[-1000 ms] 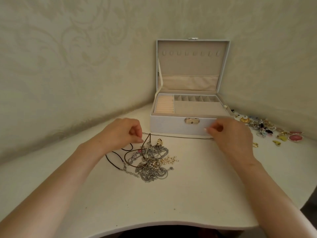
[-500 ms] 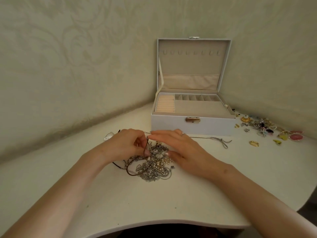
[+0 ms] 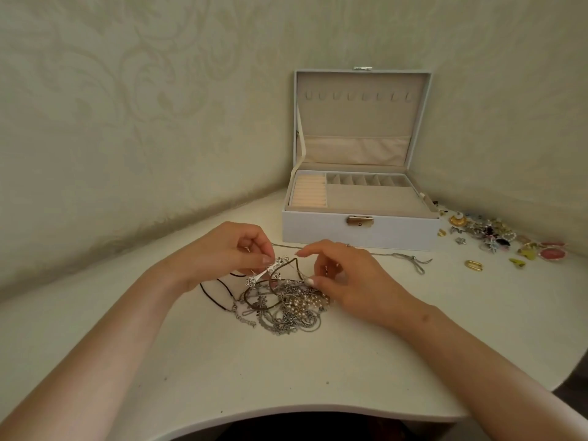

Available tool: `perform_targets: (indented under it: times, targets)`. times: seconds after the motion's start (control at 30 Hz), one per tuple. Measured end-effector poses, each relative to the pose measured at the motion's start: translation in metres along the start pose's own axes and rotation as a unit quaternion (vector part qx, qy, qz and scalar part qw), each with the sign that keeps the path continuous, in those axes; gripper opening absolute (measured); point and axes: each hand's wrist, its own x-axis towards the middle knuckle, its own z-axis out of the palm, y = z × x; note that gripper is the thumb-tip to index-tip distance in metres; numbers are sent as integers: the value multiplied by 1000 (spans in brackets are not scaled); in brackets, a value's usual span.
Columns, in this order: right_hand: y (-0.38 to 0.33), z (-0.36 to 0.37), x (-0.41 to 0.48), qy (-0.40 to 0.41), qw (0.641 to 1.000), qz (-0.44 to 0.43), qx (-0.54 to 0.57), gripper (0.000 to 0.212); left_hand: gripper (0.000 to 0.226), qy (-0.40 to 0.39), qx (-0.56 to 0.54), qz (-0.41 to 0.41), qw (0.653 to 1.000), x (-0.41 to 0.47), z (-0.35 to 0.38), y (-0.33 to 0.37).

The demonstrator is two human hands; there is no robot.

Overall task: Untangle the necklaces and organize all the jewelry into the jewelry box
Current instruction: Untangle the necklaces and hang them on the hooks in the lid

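Barely started: left hand [image 3: 227,249] pinching silver pendant [image 3: 270,268], right hand [image 3: 345,276] pinching cord [image 3: 297,269], tangle [image 3: 286,308] just under the fingers [image 3: 266,258], jewelry box [image 3: 361,232] empty.

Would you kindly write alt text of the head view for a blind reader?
Two hands work at a tangle of necklaces on a white table: the left hand pinches a silver pendant, the right hand pinches a cord. Behind stands an open jewelry box, loose jewelry to its right.
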Motion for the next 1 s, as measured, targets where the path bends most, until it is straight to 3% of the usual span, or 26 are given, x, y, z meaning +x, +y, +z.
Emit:
perform_targets:
  times: [0.3,0.43,0.6,0.73,0.9,1.0]
  targets:
    - [0,0,-1,32,999,0,-27,24,1,-44,-51,29,997,-4,8,7]
    - [-2,-1,0,59,997,-28,-36,6,5,5,7,61,998,0,11,6]
    - [-7,-8,-2,94,991,-21,90,5,8,84,36,76,993,4,11,2]
    - [-7,-8,-3,87,991,-24,102,31,17,89,-8,82,993,2,10,5]
    - [-4,-6,1,72,991,56,103,8,19,72,-86,100,989,-2,12,12]
    - [-5,-3,3,39,996,47,63,11,20,64,-121,113,984,-3,14,15]
